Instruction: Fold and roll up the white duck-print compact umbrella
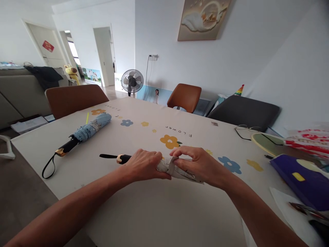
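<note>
A folded grey-white umbrella [169, 167] with a black and gold handle lies across the table [159, 209] in front of me. My left hand [145, 165] is wrapped round its body near the handle end. My right hand [199, 163] grips the fabric further right, with the fingertips pinching a fold or strap on top. A second folded umbrella [88, 131], light blue with a black handle and wrist loop, lies untouched at the table's left side.
The tablecloth is cream with flower prints. At the right are a purple case [300, 181], a round tray [269, 143], red-and-white packaging [308, 140], and glasses [244, 130]. Brown chairs [73, 97] stand at the far edge, with a fan [132, 81] beyond.
</note>
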`<state>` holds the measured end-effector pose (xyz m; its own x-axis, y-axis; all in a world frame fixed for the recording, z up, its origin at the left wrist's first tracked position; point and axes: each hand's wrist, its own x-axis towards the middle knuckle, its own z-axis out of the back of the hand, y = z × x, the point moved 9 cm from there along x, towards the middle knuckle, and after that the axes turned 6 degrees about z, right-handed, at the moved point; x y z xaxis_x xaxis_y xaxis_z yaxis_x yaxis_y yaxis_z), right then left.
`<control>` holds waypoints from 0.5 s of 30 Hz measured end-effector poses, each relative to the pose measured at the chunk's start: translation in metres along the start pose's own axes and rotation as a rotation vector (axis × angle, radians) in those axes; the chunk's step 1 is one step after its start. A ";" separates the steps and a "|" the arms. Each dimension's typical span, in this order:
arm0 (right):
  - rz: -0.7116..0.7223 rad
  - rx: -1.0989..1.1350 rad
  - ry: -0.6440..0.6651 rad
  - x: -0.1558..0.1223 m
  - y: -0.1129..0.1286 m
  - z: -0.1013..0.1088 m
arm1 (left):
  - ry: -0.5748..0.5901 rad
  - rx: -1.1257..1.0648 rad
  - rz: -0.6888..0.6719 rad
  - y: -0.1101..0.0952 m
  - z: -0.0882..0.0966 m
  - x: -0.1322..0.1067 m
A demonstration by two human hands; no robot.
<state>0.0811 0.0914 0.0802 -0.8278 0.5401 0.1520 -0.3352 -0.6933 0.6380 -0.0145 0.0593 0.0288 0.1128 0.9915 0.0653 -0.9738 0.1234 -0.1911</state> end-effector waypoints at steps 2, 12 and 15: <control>0.000 0.020 -0.009 0.003 0.002 -0.005 | 0.013 0.017 -0.008 -0.002 -0.002 0.000; -0.144 0.065 0.054 0.009 -0.020 -0.021 | -0.030 0.107 -0.045 -0.010 0.000 -0.003; -0.158 0.091 0.101 0.008 -0.023 -0.022 | -0.088 0.144 -0.091 -0.016 0.003 -0.005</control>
<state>0.0718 0.1011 0.0501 -0.8105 0.5850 -0.0285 -0.4258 -0.5551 0.7145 0.0002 0.0527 0.0349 0.1904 0.9681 0.1629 -0.9792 0.1992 -0.0391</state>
